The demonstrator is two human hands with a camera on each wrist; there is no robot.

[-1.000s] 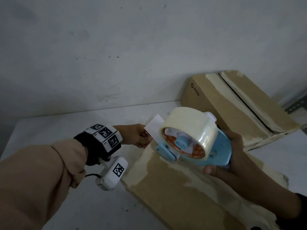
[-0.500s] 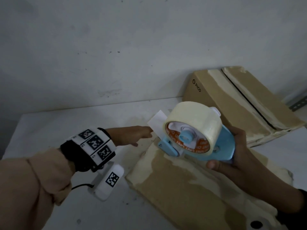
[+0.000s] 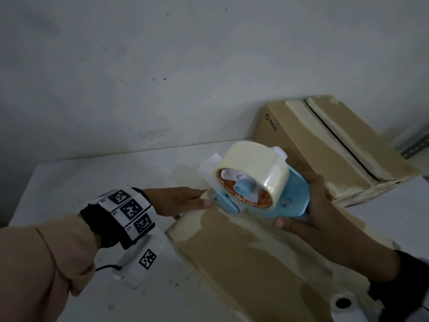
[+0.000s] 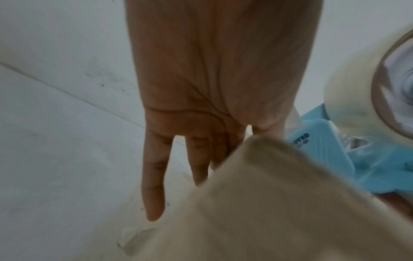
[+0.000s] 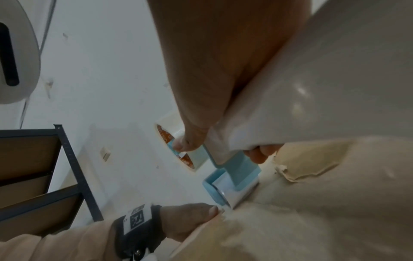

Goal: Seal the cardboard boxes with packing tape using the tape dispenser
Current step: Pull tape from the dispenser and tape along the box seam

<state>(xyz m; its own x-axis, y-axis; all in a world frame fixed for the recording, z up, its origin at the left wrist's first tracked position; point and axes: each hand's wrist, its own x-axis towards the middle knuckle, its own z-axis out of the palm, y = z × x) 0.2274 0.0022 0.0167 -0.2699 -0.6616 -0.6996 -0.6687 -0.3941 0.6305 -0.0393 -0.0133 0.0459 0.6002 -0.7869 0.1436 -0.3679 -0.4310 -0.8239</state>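
A worn cardboard box [image 3: 243, 263] lies on the white table [image 3: 92, 177], running from the centre to the lower right. My left hand [image 3: 185, 201] lies with straight fingers against the box's far left corner; in the left wrist view the fingers [image 4: 154, 176] point down along the box's side [image 4: 268, 211]. My right hand [image 3: 318, 205] grips a blue tape dispenser [image 3: 294, 196] carrying a roll of clear tape [image 3: 253, 163]. The dispenser's front end [image 5: 223, 190] touches the box top beside my left thumb [image 5: 210, 211]. A white tab [image 3: 209, 167] sticks up behind the roll.
A second cardboard box [image 3: 325, 154], with a dark gap along its top seam, stands at the back right against the wall. A metal bracket [image 3: 415, 147] shows at the right edge. The right wrist view shows a dark shelf rack [image 5: 44, 167].
My left hand stopped pinching near the white tab, straightened its fingers and came down onto the box's far corner. The dispenser came down onto that end of the box.
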